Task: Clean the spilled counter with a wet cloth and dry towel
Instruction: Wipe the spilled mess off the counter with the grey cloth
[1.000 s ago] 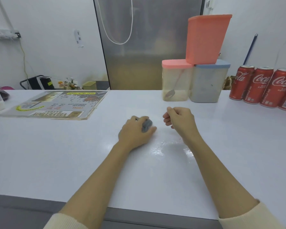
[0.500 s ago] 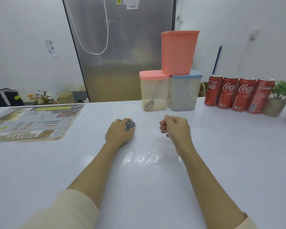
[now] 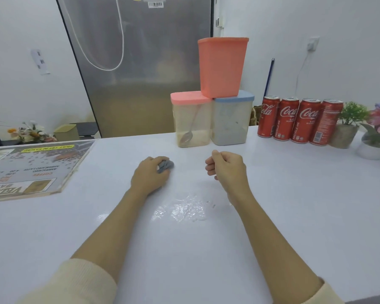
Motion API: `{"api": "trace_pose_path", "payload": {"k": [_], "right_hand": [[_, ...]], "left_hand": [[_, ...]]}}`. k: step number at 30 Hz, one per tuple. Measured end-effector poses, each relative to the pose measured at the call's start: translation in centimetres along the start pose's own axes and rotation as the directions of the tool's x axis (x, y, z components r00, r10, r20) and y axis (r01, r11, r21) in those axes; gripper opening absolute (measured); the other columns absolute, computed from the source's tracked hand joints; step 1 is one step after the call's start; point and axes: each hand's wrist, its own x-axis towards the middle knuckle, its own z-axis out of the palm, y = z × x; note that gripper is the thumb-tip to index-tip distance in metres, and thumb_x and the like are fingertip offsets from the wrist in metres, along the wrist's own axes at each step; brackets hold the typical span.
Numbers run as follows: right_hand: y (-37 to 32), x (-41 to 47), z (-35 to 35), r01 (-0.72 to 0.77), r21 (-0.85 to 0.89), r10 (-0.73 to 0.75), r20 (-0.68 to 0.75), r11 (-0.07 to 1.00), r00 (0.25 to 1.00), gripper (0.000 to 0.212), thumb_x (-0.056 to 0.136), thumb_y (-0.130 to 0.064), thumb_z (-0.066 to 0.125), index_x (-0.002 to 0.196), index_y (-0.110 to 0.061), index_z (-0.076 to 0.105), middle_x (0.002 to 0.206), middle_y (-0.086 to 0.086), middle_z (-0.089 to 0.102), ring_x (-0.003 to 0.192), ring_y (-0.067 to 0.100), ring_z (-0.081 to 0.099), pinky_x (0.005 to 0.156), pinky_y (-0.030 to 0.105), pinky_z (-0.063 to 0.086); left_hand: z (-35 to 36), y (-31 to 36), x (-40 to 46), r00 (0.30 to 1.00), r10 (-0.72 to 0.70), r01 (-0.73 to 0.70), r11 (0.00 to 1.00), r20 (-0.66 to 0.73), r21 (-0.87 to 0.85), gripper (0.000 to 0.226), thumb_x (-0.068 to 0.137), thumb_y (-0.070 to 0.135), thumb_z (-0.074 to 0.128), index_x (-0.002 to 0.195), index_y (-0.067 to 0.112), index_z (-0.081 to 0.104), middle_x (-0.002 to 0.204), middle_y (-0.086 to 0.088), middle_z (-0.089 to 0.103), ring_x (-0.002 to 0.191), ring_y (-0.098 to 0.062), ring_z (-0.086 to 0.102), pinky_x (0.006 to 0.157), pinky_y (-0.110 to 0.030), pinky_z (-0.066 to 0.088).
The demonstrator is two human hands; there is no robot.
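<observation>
- The left hand (image 3: 149, 174) lies knuckles-up on the white glossy counter (image 3: 294, 216), its fingers curled round a small bunched grey cloth (image 3: 165, 165); only a wad of the cloth shows past the fingertips, and it appears to touch the counter surface.
- The right hand (image 3: 226, 166) is closed into a loose fist and holds nothing that can be seen. Whether it rests on the counter or hangs just above it I cannot tell.
- The shiny wet patch of spilled liquid (image 3: 182, 208) lies nearer the person than both hands, between the two forearms, with a few small dark specks at its right edge. The cloth is apart from it.
- Judged step: the wet-cloth wipe is in hand, and the spill does not look wiped up yet. No dry towel is in view.
- The next move would call for drawing the cloth back toward the body and across the wet patch, pressing flat so the liquid is taken up rather than smeared wider.
- Farther out: a printed menu board (image 3: 31, 170) lies flat to the left; three stacked plastic storage containers (image 3: 217, 102) stand behind the hands, with a row of red cola cans (image 3: 298, 119) to their right.
</observation>
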Motion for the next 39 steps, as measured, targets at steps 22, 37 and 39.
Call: {"api": "trace_pose_path", "payload": {"k": [22,37,39], "right_hand": [[0.1,-0.4,-0.3,0.033,-0.061,-0.034,-0.01,0.998,0.999,0.036,0.096,-0.027,0.046,0.067,-0.013,0.063,0.065,-0.001,0.064,0.068,0.017,0.061,0.076,0.035,0.049],[0.1,-0.3,-0.8,0.018,-0.048,-0.02,-0.027,0.999,0.999,0.036,0.096,-0.026,0.045,0.067,-0.014,0.062,0.065,0.0,0.064,0.064,0.013,0.059,0.072,0.031,0.047],[0.1,-0.3,-0.8,0.015,-0.052,-0.017,-0.033,0.999,0.999,0.036,0.096,-0.027,0.045,0.067,-0.014,0.062,0.066,0.0,0.064,0.066,0.014,0.06,0.074,0.033,0.049]], "left_hand": [[-0.8,3.5,-3.8,0.942,0.244,-0.196,0.957,0.232,-0.214,0.038,0.076,0.011,0.063,0.101,0.039,0.069,0.094,0.012,0.066,0.073,-0.004,0.065,0.074,-0.017,0.051],[-1.1,3.3,-4.1,0.968,0.216,-0.201,0.972,0.127,-0.121,0.019,0.082,0.03,0.068,0.102,0.031,0.071,0.081,0.007,0.069,0.074,-0.006,0.064,0.081,-0.018,0.046],[-0.5,3.1,-2.1,0.995,0.09,-0.087,0.993,0.033,-0.085,0.014,0.083,0.032,0.065,0.093,0.024,0.072,0.079,0.001,0.07,0.08,-0.017,0.066,0.078,-0.025,0.047]]}}
